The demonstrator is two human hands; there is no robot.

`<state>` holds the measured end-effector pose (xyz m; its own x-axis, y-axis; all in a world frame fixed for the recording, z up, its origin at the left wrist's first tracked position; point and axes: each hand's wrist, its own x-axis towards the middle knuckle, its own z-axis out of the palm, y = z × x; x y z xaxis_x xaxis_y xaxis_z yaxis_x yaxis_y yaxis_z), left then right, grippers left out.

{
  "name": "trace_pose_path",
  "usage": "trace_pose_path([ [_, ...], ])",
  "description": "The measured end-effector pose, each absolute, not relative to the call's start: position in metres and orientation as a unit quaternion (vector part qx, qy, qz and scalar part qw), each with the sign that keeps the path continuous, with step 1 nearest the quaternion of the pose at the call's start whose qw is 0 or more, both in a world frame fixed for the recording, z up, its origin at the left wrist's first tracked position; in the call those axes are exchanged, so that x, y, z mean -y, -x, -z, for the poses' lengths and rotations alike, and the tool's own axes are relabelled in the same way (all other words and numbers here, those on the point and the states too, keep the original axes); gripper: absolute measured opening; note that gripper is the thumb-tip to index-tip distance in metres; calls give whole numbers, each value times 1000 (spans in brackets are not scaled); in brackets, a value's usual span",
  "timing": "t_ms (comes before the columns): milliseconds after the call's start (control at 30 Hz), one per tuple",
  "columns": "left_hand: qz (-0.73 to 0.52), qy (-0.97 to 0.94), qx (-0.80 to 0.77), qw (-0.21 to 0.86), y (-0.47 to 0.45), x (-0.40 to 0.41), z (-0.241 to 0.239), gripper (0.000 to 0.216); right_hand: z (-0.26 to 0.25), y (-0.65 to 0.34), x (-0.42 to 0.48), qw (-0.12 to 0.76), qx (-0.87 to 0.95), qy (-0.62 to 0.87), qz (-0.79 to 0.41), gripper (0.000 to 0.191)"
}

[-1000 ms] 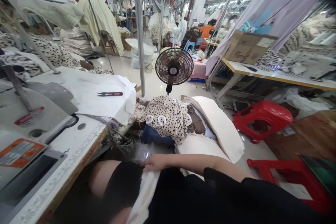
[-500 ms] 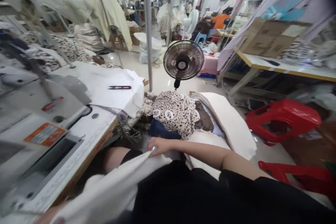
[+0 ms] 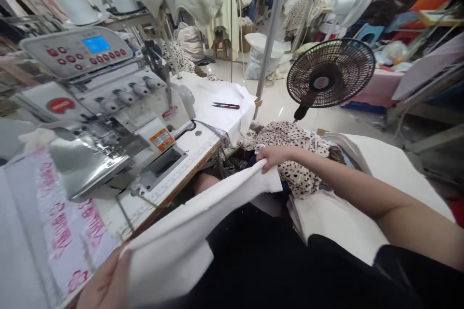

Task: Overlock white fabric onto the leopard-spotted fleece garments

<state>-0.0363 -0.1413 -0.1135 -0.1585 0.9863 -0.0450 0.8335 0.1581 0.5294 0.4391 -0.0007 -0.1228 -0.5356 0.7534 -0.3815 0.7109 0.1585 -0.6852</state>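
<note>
A white piece of fabric is stretched between my two hands across my lap. My left hand, at the bottom left by the table edge, is closed on its near end. Farther off, my right hand pinches the other end, its arm reaching over from the right. Left of the fabric stands a sewing machine with a control panel and a lit blue display. Thread snips with dark red handles lie on a white cloth at the far end of the machine table.
A black fan stands ahead on the right. Spotted fabric is heaped below it, with stacked white pieces beside my lap. A metal pole rises beyond the table. Printed plastic covers the table's near left.
My view has swung left, bringing the machine's panel into sight. Both hands have lifted the white fabric, which now stretches more fully between them.
</note>
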Motion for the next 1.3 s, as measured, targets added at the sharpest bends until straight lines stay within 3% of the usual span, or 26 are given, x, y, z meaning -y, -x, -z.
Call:
trace_pose_path([
  [167, -104, -675, -667, 297, 8, 139, 112, 44, 74, -412, -12, 9, 794, 465, -391, 10],
  [333, -240, -752, -541, 291, -71, 112, 86, 70, 32, -302, 7, -6, 911, 222, -347, 16],
  [467, -219, -718, -500, 432, -85, 100, 66, 33, 18, -242, 17, 10, 945, 161, -285, 23],
  [533, -222, -687, -538, 435, -69, 105, 59, 33, 9, -232, 8, -1, 954, 186, -237, 24],
  [633, -295, -630, -620, 362, -35, 118, 51, 33, -7, -223, -21, 44, 948, 212, -233, 16],
  [767, -402, -556, -674, 273, 1, 124, 44, 31, -15, -192, -55, 208, 873, 235, -373, 13],
  [833, -416, -532, -701, 229, 13, 120, 44, 30, -8, -171, -61, 276, 838, 274, -382, 18],
  [933, -442, -536, -719, 4, 20, 107, 46, 29, 8, -142, -62, 326, 834, 303, -327, 21],
  [1033, -440, -639, -595, -209, 9, 84, 51, 24, 20, -124, -60, 348, 846, 290, -279, 22],
  [1133, -376, -739, -523, -197, -6, 59, 57, 32, 24, -123, -61, 358, 855, 277, -251, 25],
  [1300, -249, -673, -652, -245, -5, 48, 61, 39, 38, -151, -54, 464, 842, 256, -105, 26],
])
